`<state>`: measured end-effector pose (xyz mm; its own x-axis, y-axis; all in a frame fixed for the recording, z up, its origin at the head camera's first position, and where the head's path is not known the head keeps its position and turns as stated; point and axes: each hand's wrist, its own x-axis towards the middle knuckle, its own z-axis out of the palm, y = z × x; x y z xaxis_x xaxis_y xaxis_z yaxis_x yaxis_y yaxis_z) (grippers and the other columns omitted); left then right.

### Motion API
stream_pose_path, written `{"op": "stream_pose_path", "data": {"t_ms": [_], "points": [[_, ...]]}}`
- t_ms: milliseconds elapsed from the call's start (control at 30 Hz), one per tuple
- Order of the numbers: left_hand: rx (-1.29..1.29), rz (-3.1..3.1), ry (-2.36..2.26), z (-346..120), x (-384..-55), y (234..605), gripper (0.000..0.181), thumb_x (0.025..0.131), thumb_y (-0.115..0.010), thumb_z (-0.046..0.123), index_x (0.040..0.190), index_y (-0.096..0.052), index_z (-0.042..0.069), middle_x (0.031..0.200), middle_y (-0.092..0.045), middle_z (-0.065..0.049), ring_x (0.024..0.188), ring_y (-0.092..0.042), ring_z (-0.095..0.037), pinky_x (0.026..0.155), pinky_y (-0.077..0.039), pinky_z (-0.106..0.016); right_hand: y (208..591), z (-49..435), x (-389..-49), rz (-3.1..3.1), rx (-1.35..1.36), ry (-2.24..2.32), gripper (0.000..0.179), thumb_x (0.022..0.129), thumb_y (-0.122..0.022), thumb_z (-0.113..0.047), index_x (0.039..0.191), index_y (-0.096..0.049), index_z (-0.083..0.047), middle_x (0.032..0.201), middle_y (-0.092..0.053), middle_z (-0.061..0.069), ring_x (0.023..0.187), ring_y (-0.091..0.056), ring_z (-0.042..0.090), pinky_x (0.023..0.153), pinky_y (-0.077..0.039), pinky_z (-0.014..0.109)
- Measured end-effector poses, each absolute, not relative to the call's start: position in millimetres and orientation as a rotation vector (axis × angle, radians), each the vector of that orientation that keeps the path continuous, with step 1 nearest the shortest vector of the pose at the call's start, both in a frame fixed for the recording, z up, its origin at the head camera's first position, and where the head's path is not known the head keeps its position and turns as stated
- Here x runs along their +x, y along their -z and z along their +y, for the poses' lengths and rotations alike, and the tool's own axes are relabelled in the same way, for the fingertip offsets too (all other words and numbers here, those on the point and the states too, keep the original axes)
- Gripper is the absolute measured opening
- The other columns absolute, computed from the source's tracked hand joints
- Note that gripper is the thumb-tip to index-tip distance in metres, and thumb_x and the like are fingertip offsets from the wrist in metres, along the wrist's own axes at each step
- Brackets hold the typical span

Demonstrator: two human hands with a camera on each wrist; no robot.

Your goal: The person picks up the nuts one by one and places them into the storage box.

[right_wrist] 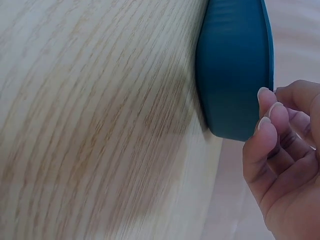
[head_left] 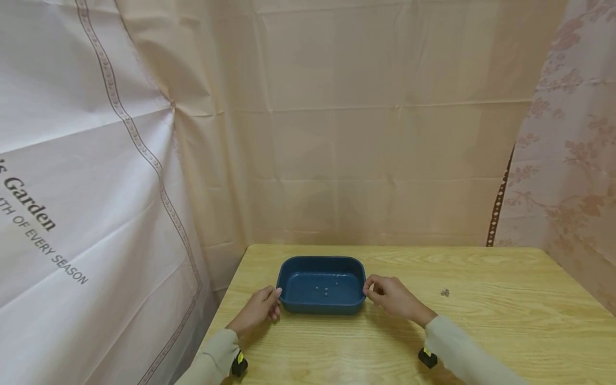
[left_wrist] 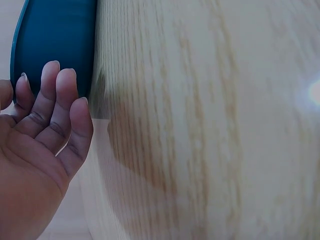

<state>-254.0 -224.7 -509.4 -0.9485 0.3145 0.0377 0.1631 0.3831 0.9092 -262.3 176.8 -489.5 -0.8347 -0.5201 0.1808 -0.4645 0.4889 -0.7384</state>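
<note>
A deep blue rectangular plastic basin point(head_left: 321, 309) with rounded corners sits on the table, also visible in the left wrist view and the right wrist view. Several tiny metal pieces, too small to identify, lie scattered on its floor. My left hand point(head_left: 257, 310) holds the basin's left rim between thumb and index finger, its other fingers loosely curled beside the outer wall point(left_wrist: 57, 35). On the opposite side, my right hand point(head_left: 394, 297) pinches the right rim, fingers bent against the outer wall point(right_wrist: 232, 65).
A small cluster of similar metal pieces point(head_left: 445, 293) lies on the wood-grain table point(head_left: 505, 321), right of my right hand. Beige cloth point(head_left: 366, 160) hangs behind the table. A white printed cloth point(head_left: 96, 214) hangs at the left, a floral one point(head_left: 577, 139) at the right.
</note>
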Motion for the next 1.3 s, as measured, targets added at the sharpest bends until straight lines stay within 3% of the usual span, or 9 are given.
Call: {"op": "stream_pose_path", "data": {"t_ms": [300, 467, 633, 900, 1300], "points": [[0.434, 2.493, -1.632, -224.5, -254.3, 508.6, 0.043, 0.114, -0.041, 0.032, 0.102, -0.056, -0.007, 0.082, -0.063, -0.014, 0.068, -0.06, -0.02, 0.062, -0.055, -0.032, 490.8, 192.0, -264.2, 2.759, -0.881, 1.253, 0.006, 0.107, -0.059, -0.014, 0.107, -0.065, -0.012, 0.074, -0.066, 0.011, 0.054, -0.053, 0.011, 0.047, -0.045, 0.025], [0.428, 2.502, -1.617, -225.8, -257.4, 511.3, 0.043, 0.114, -0.042, 0.032, 0.101, -0.056, -0.006, 0.08, -0.063, -0.011, 0.067, -0.06, -0.018, 0.062, -0.055, -0.03, 490.3, 203.0, -265.2, 2.765, -0.863, 1.262, 0.009, 0.106, -0.059, -0.013, 0.107, -0.065, -0.006, 0.075, -0.065, 0.011, 0.062, -0.06, 0.024, 0.051, -0.047, 0.026], [0.432, 2.495, -1.618, -227.2, -258.0, 513.2, 0.045, 0.113, -0.041, 0.035, 0.101, -0.056, -0.005, 0.08, -0.063, -0.01, 0.068, -0.06, -0.019, 0.063, -0.055, -0.031, 491.4, 215.2, -266.0, 2.781, -0.801, 1.247, 0.011, 0.106, -0.06, -0.014, 0.108, -0.064, -0.005, 0.076, -0.065, 0.012, 0.064, -0.061, 0.027, 0.052, -0.047, 0.026], [0.416, 2.485, -1.631, -225.7, -257.5, 511.2, 0.042, 0.113, -0.042, 0.031, 0.101, -0.057, -0.006, 0.08, -0.063, -0.012, 0.068, -0.059, -0.019, 0.062, -0.055, -0.032, 495.6, 235.7, -268.2, 2.856, -0.734, 1.19, 0.015, 0.107, -0.06, -0.019, 0.108, -0.065, -0.005, 0.076, -0.065, 0.008, 0.057, -0.053, 0.011, 0.049, -0.045, 0.026], [0.411, 2.495, -1.64, -224.1, -257.0, 512.5, 0.042, 0.113, -0.042, 0.031, 0.101, -0.057, -0.007, 0.081, -0.063, -0.014, 0.068, -0.059, -0.021, 0.062, -0.056, -0.033, 509.5, 272.5, -278.9, 2.965, -0.641, 1.142, 0.012, 0.104, -0.065, -0.022, 0.102, -0.067, -0.01, 0.081, -0.065, 0.004, 0.066, -0.057, 0.013, 0.056, -0.049, 0.027]]}}
